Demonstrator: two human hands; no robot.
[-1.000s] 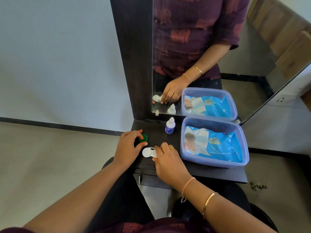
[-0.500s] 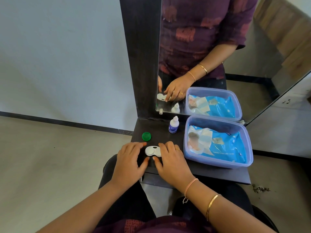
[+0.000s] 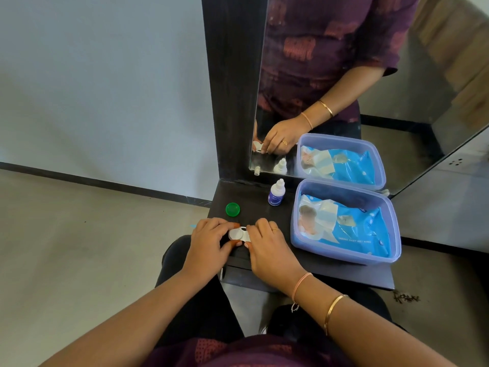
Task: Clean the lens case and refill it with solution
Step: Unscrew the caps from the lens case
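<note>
Both hands close on the white lens case (image 3: 239,234) at the shelf's (image 3: 304,271) front edge: left hand (image 3: 209,243) pinches one end, right hand (image 3: 267,246) pins the other, probably steadying it. Green cap (image 3: 232,209) lies behind; solution bottle (image 3: 276,193) and wipes tub (image 3: 344,258) stand rightward, below a wall mirror (image 3: 344,75).

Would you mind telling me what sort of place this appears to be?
Probably a dressing or vanity corner in a home: a dark-framed wall mirror stands over a small dark shelf holding a solution bottle and a tub of wet wipes.
</note>
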